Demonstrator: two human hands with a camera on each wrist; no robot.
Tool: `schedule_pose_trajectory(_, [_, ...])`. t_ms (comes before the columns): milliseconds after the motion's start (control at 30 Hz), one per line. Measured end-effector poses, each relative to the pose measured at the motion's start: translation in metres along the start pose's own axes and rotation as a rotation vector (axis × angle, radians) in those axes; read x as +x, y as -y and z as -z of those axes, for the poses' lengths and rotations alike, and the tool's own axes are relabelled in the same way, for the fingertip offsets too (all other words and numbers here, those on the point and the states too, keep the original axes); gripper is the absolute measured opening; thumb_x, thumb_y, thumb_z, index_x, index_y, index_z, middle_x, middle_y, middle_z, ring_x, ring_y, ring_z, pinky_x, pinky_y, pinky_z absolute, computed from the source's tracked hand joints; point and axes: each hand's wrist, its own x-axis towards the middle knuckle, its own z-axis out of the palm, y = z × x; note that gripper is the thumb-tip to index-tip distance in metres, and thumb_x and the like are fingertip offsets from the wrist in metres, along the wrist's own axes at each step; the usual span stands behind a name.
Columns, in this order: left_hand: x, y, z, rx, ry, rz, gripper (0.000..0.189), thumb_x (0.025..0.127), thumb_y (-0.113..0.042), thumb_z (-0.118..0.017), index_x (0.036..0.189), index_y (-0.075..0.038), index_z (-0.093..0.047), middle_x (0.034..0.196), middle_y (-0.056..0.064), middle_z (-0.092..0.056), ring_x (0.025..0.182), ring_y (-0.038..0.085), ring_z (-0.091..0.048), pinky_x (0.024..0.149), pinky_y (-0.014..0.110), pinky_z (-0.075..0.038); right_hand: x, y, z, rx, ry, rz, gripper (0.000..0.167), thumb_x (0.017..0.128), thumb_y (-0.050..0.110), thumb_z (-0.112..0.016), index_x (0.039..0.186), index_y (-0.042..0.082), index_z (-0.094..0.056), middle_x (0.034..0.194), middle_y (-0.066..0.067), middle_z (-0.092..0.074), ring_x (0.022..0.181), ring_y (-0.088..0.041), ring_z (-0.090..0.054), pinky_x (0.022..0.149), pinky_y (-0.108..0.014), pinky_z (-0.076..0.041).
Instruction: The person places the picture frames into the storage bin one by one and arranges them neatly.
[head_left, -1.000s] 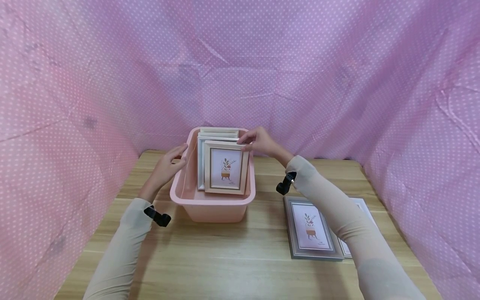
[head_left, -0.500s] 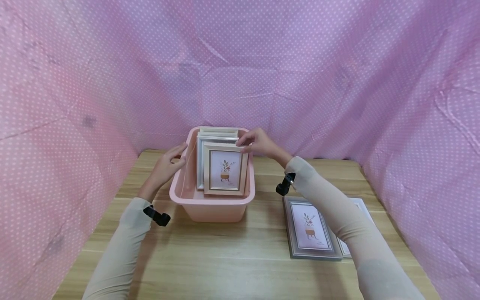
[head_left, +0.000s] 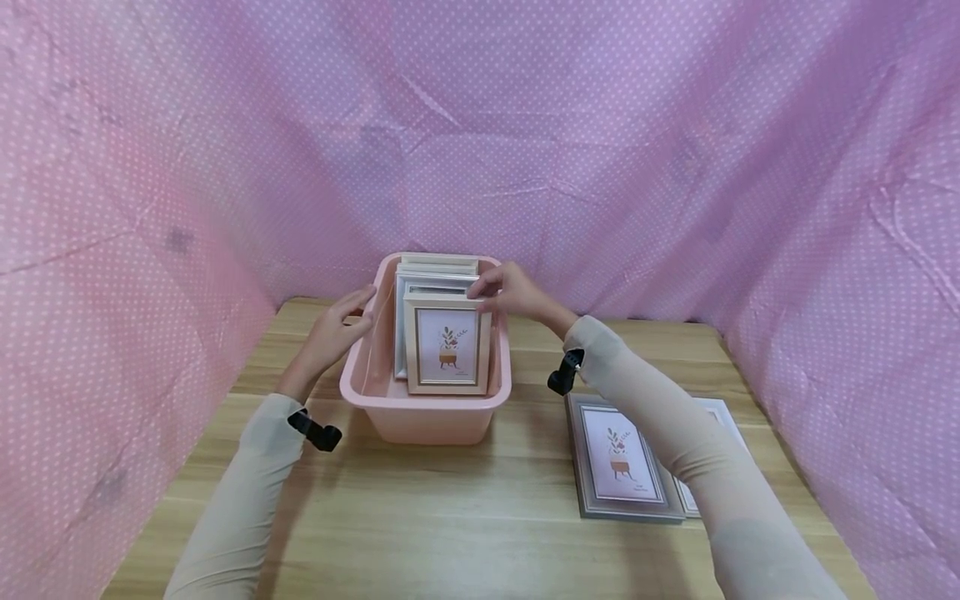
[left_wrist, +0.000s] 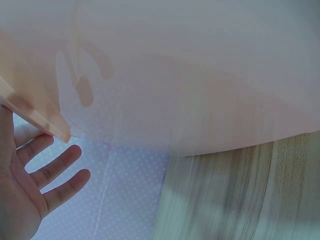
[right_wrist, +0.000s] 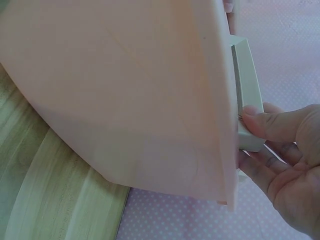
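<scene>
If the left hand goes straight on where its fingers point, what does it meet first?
Probably the tub rim, which the left hand seems to touch; in the wrist view some fingers point past it toward the cloth, so depth is unclear.

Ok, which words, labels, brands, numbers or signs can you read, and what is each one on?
No text is readable.
Cream frame: small print low on the right, too small to read.
Grey frame: small print low on the right, too small to read.
White frame: partly covered; no text made out.
Tub: no lettering on what shows.
</scene>
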Motion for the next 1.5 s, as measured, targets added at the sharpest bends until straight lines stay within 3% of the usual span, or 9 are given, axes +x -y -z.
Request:
schedule_pose_trajectory(700, [0.006,0.006,0.0,-0.005,0.002,0.009,0.055,0.103,-0.022,-0.055,0.155,-0.012,-0.044,0.164,0.015,-0.036,0.125,0.04,-0.056,0.104,0.056,-0.05,0.006,-0.003,-0.008,-0.015,-0.019,-0.021,0.018,0.083,-0.01,-0.075,0.101,-0.006,-0.075,0.106,-0.022,-0.076,0.099,-0.032,-0.073,0.091,-0.032,-0.06])
schedule_pose_trajectory(933, [0.006,0.005,0.002,-0.003,0.003,0.011,0.055,0.103,-0.022,-0.055,0.155,-0.012,-0.044,0.164,0.015,-0.036,0.126,0.04,-0.056,0.106,0.056,-0.049,0.008,-0.002,-0.002,0.022,0.019,-0.008,0.018,0.08,-0.011,-0.077,0.096,-0.004,-0.076,0.098,-0.017,-0.077,0.09,-0.02,-0.073,0.085,-0.027,-0.061])
schedule_pose_trajectory(1167, [0.007,0.005,0.003,0.002,0.012,0.024,0.055,0.103,-0.025,-0.053,0.156,-0.013,-0.043,0.165,0.015,-0.035,0.128,0.041,-0.055,0.108,0.057,-0.047,0.013,-0.002,-0.001,0.002,0.03,-0.058,0.022,0.08,-0.011,-0.078,0.102,-0.009,-0.075,0.104,-0.023,-0.076,0.093,-0.023,-0.073,0.086,-0.026,-0.06])
schedule_pose_trajectory(1500, [0.009,0.003,0.003,-0.007,0.007,0.019,0.055,0.102,-0.022,-0.056,0.155,-0.011,-0.045,0.164,0.016,-0.037,0.126,0.041,-0.056,0.107,0.056,-0.048,0.012,-0.005,-0.005,-0.008,-0.024,-0.027,0.019,0.081,-0.01,-0.078,0.1,-0.008,-0.076,0.102,-0.023,-0.077,0.093,-0.029,-0.074,0.084,-0.029,-0.062])
